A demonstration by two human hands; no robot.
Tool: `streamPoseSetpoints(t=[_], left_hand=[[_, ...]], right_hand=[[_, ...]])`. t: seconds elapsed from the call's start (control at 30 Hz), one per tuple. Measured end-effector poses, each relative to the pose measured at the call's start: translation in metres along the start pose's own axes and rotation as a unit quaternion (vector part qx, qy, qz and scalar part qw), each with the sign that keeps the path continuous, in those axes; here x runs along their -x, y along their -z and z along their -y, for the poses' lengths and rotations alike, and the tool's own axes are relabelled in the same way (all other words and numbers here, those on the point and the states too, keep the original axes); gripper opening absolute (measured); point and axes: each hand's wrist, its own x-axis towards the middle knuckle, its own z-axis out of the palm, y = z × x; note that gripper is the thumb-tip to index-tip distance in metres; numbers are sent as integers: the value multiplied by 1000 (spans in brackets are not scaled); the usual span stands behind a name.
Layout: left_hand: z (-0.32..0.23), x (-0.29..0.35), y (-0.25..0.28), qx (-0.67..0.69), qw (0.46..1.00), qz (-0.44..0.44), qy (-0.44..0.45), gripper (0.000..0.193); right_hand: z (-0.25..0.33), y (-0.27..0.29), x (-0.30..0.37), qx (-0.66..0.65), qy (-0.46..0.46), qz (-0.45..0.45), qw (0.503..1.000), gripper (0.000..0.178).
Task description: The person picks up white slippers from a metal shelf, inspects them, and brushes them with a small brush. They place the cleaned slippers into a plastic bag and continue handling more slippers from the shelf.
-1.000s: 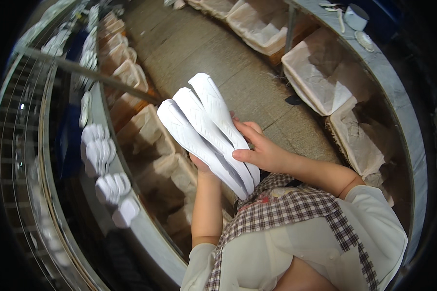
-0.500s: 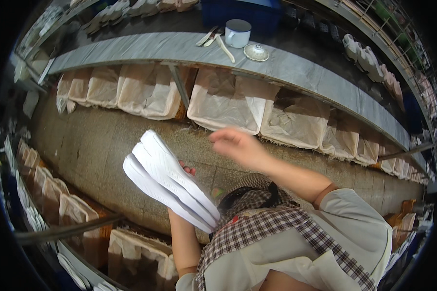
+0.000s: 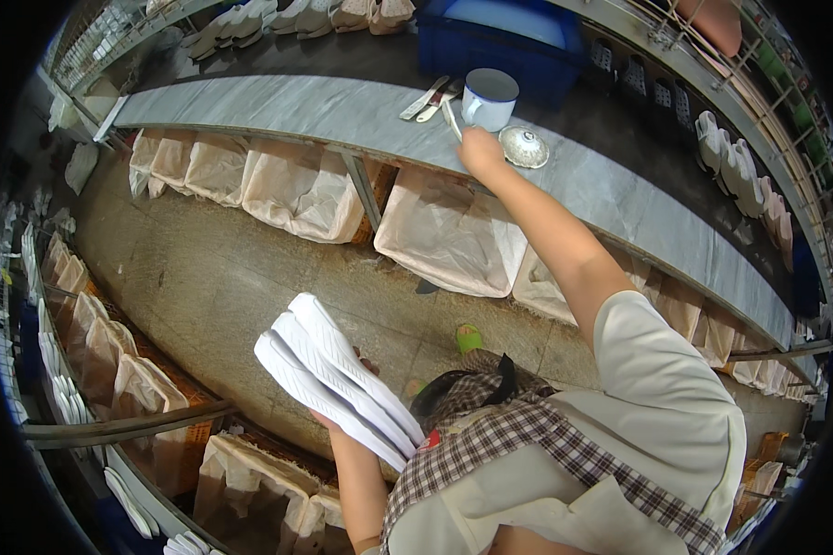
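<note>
My left hand [image 3: 368, 364] is wrapped round several white shoe soles [image 3: 319, 370] stacked flat together. They hide most of it, and only fingertips show past their edge. At the bench's front edge my right hand [image 3: 481, 153] is closed on the near end of a slim pale tool with a curved handle [image 3: 451, 120]; its kind is not clear. Just beyond stands a white enamel mug [image 3: 491, 100] with a dark blue rim. Its silvery knobbed lid [image 3: 525, 146] lies to the right of my hand. Left of the mug lie two small knife-like tools [image 3: 429, 102].
A grey marbled bench [image 3: 305, 106] curves across the far side, with a blue crate [image 3: 500, 55] and rows of pale shoes [image 3: 736, 171] behind it. Lined baskets [image 3: 453, 227] stand beneath. More lined baskets [image 3: 148, 393] and a metal rail [image 3: 130, 427] are at the left.
My right hand has reached forward from above the floor to the bench and closed on the pale tool. The soles in my left hand have fanned apart slightly.
</note>
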Motion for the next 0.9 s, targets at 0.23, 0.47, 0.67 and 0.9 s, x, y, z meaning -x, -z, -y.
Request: streamPoseSetpoints(t=[0.23, 0.47, 0.67, 0.9], left_hand=[[14, -20, -1, 40, 998, -40, -23, 72], [38, -35, -14, 24, 997, -68, -2, 64], [47, -43, -18, -128, 976, -159, -75, 44], [32, -29, -26, -92, 986, -139, -11, 43]], right_hand=[[-32, 92, 10, -109, 76, -69, 989, 28], [-50, 148, -63, 157, 55, 128, 978, 28], [-79, 144, -57, 133, 81, 32, 987, 25], [-61, 146, -26, 61, 127, -70, 988, 27]])
